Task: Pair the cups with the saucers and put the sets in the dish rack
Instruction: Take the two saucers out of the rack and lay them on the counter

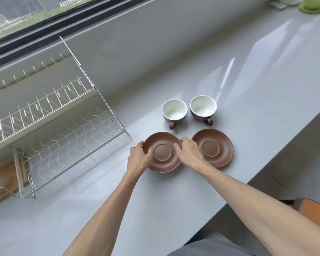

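Observation:
Two brown saucers lie side by side on the grey counter. My left hand (139, 157) grips the left rim of the left saucer (163, 152), and my right hand (187, 152) grips its right rim. The right saucer (213, 147) lies untouched beside it. Behind them stand two upright cups, white inside and brown outside: the left cup (174, 110) and the right cup (203, 107), both with handles pointing toward me. The wire dish rack (67, 143) stands to the left, with nothing on it.
The counter's right edge (266, 170) drops off close to the right saucer. A window runs along the back wall. A green item (312, 5) sits at the far right back. A wooden board (6, 180) lies under the rack's left end.

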Demonstrator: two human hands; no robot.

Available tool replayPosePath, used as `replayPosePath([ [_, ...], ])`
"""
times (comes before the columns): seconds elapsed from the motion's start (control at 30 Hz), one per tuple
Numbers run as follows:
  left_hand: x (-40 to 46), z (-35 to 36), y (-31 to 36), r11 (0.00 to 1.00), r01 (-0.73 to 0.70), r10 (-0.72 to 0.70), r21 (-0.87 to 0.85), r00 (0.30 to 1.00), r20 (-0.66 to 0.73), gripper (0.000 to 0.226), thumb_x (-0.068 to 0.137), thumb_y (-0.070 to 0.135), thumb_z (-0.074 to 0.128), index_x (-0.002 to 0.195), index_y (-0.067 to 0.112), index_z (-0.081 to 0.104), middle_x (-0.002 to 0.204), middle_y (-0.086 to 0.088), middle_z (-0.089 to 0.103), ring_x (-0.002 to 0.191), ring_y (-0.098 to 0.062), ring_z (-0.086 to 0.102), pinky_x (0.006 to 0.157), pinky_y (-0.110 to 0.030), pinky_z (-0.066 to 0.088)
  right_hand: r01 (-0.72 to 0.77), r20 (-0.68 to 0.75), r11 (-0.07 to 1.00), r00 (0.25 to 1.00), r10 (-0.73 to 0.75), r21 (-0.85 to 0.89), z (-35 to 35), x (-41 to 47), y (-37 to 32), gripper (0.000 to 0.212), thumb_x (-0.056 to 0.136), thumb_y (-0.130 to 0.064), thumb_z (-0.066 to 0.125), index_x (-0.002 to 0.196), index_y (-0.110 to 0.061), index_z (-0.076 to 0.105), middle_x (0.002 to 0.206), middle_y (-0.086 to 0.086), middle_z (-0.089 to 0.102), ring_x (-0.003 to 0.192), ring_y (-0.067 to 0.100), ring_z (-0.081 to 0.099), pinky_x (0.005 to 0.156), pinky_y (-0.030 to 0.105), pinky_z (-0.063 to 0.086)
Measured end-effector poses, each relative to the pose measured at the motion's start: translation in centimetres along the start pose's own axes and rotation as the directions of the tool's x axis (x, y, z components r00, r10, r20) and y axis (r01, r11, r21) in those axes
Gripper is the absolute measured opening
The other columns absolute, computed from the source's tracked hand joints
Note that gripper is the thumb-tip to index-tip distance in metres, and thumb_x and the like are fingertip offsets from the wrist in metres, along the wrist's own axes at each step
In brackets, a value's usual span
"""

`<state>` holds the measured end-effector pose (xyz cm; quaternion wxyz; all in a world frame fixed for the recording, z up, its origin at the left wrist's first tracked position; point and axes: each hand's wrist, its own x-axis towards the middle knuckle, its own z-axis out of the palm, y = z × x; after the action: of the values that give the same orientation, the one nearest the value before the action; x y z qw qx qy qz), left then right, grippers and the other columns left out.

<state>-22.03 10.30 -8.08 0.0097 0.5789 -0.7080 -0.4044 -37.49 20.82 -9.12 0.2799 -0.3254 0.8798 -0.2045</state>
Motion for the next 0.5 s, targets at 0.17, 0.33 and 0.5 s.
replayPosePath([
  [0.17, 0.6, 0.5, -0.3, 1.000, 0.018, -0.018, 0.004, 1.000, 0.021, 0.076, 0.066, 0.062, 0.044, 0.131, 0.025, 0.056, 0.115, -0.011, 0.065, 0.098, -0.037, 0.070, 0.087, -0.050, 0.059, -0.020, 0.018, 1.000, 1.000, 0.020, 0.011, 0.3, 0.3, 0.4, 0.045, 0.099, -0.040, 0.045, 0.127, -0.007, 0.057, 0.126, 0.021, 0.063, 0.117, 0.042, 0.058, 0.095, 0.045, 0.049],
  [0.33, 1.4, 1.1, -1.2, 0.999, 0.038, -0.038, 0.004, 0.999, 0.034, 0.078, 0.067, 0.063, 0.045, 0.135, 0.025, 0.053, 0.116, -0.012, 0.065, 0.100, -0.038, 0.069, 0.087, -0.052, 0.060, -0.022, 0.029, 1.000, 0.999, 0.022, 0.005, 0.7, 0.6, 0.7, 0.045, 0.098, -0.041, 0.045, 0.126, -0.008, 0.057, 0.124, 0.021, 0.064, 0.116, 0.043, 0.059, 0.094, 0.045, 0.050],
  [0.5, 1.3, 1.2, -1.1, 0.999, 0.048, -0.048, 0.005, 0.998, 0.033, 0.081, 0.066, 0.064, 0.044, 0.136, 0.025, 0.052, 0.118, -0.011, 0.064, 0.102, -0.039, 0.068, 0.087, -0.052, 0.059, -0.024, 0.033, 1.000, 0.999, 0.024, -0.006, 0.9, 0.8, 0.8, 0.045, 0.098, -0.041, 0.045, 0.125, -0.008, 0.058, 0.123, 0.021, 0.065, 0.116, 0.042, 0.059, 0.093, 0.045, 0.050],
])
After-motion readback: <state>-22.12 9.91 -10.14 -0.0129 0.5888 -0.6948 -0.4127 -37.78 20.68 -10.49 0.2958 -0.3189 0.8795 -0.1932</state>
